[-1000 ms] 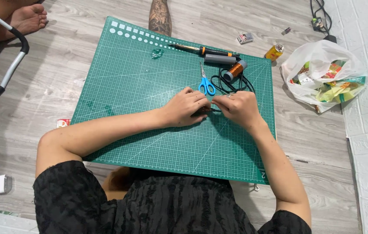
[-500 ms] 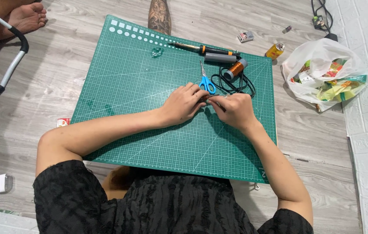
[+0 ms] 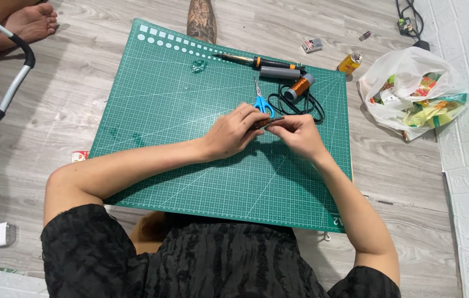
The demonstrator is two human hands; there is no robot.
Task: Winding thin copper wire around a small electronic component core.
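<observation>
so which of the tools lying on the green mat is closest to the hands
The blue-handled scissors: their handles lie just above the left hand and right hand. The black and orange soldering iron and copper wire spool lie farther up the green cutting mat.

I see a matt green rubbery cutting mat point(image 3: 190, 143) printed with pale grid lines, lying on a grey wood-grain floor point(image 3: 80, 72) with a dull sheen. The small scissors point(image 3: 261, 99) have bright metal blades and glossy blue plastic handles. The spool of copper wire point(image 3: 299, 87) gleams metallic orange. The thin plastic bag point(image 3: 411, 83) is translucent white and crinkled. The sleeveless black top point(image 3: 190, 259) looks like textured crinkled cloth.
</observation>
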